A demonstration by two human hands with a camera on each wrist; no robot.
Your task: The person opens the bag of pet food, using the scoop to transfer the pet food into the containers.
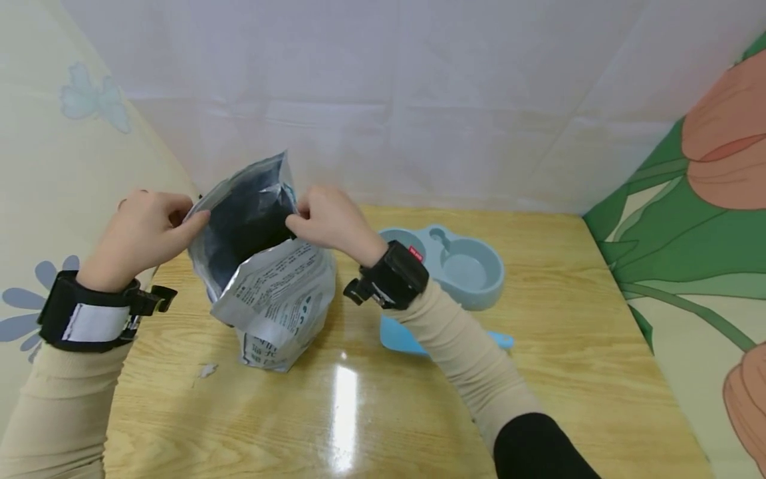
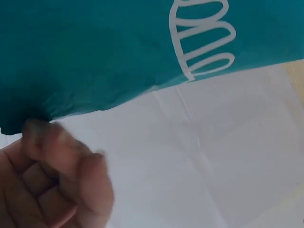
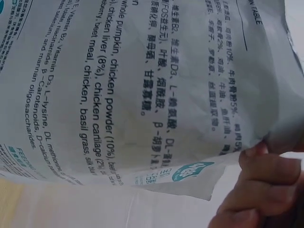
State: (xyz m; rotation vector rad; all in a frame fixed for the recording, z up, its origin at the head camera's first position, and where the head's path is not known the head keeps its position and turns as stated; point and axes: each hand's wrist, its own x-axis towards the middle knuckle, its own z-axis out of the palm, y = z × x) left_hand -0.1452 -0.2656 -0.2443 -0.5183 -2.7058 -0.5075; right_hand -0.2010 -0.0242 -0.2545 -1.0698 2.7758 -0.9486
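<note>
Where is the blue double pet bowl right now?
In the head view, the blue double bowl sits on the wooden table, right of the bag, just beyond the right hand.

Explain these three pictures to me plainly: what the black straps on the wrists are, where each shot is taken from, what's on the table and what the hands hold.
No machine here: a person works bare-handed. The black straps carry wrist cameras; the wide picture comes from a head camera, the two close-ups from the wrists. The left hand and right hand each pinch one side of the open top of a silver pet-food bag standing on the wooden table. Behind the right arm sit a pale blue double bowl and a blue scoop, partly hidden.
</note>
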